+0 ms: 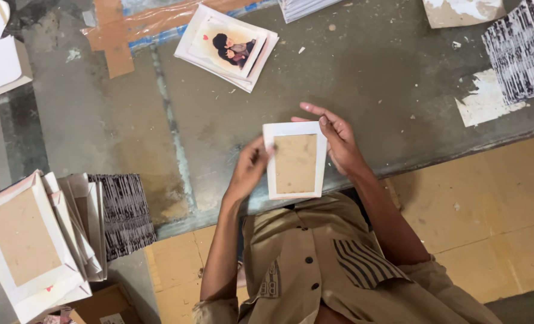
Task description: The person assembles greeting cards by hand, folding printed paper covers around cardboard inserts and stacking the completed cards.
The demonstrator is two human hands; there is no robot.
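I hold a small rectangular card cover (295,161) over the near edge of the grey table (219,138). It is brown board in the middle with a white folded border around it. My left hand (247,171) grips its left edge. My right hand (336,141) holds its right edge, fingers spread behind the top corner. Further back on the table lies a stack of printed covers (227,47) with a cartoon picture face up.
At the left stands a pile of finished white-bordered board covers (30,240) and a black-and-white printed bundle (126,213). More printed sheets (522,48) lie at the far right. Brown tape strips (123,30) and torn paper scraps (483,102) stick to the table. Cardboard covers the floor below.
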